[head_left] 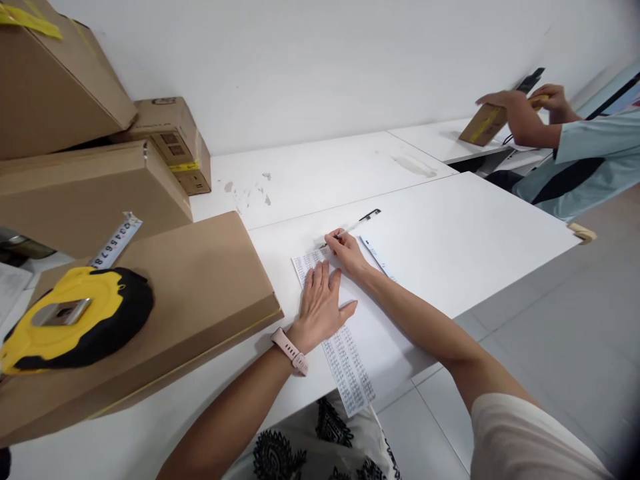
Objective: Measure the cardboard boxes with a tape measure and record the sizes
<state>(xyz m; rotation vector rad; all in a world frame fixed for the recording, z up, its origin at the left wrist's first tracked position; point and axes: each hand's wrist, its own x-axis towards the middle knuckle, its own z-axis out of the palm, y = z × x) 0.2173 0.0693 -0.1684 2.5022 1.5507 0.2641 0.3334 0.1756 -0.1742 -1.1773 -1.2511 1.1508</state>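
A long sheet of paper [349, 373] covered in rows of small dark writing lies on the white table, its near end hanging over the front edge. My left hand [320, 300] rests flat on it, fingers stretched out, a pale pink watch band on the wrist. Just beyond, my right hand [346, 252] grips a pen [361, 220] with a clear barrel and black end. The pen's tip is close to the sheet's far end; I cannot make out any fresh mark. Beside my right forearm lies a narrow pale-blue strip [377, 257], partly hidden, perhaps a ruler.
On a flat cardboard box [210, 267] to the left sits a yellow and black tape measure [75, 320], its blade partly out. More cardboard boxes [70, 193] are stacked behind. At the far right, another person's hands handle a small taped box [484, 125].
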